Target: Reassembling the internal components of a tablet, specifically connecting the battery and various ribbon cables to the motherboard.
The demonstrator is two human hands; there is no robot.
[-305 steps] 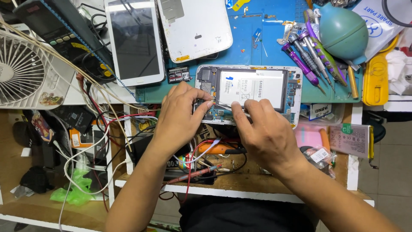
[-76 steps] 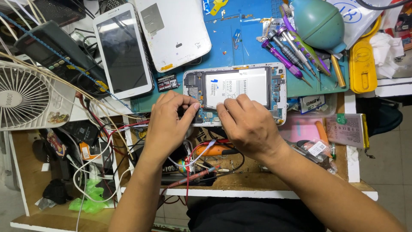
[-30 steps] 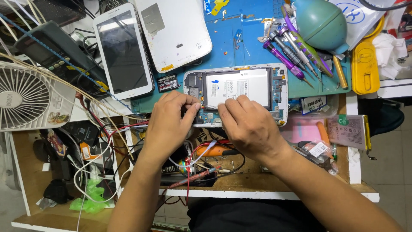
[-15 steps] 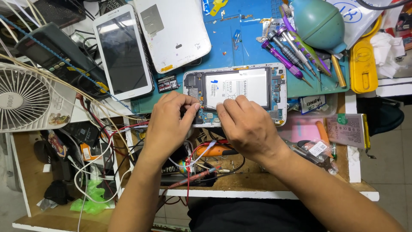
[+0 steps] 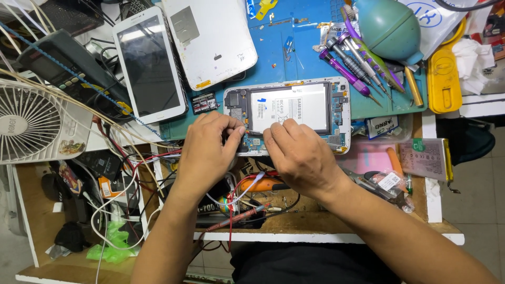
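An opened tablet point(image 5: 294, 113) with its back cover off lies on the blue work mat point(image 5: 294, 58), near the front edge of the bench, its white battery point(image 5: 292, 108) showing in the middle of the frame. Both hands work at its lower left corner. The left hand point(image 5: 208, 150) rests over that corner with thumb and forefinger pinched together on something very small at the circuit board; what it pinches is too small to tell. The right hand point(image 5: 302, 158) lies knuckles up along the tablet's lower edge, fingers curled inward and meeting the left fingertips at the same spot; whether it grips a tool I cannot tell. Just left of the opened tablet lies a second white tablet point(image 5: 150, 66), screen up, and beside that a white back cover point(image 5: 210, 37) turned inside up. To the upper right a bunch of screwdrivers point(image 5: 357, 66) with purple and grey handles lies by a green rubber blower point(image 5: 389, 29). A yellow case point(image 5: 444, 79) sits further right. A small white fan point(image 5: 34, 123) stands at the far left, and red and white wires point(image 5: 236, 194) tangle below the hands.
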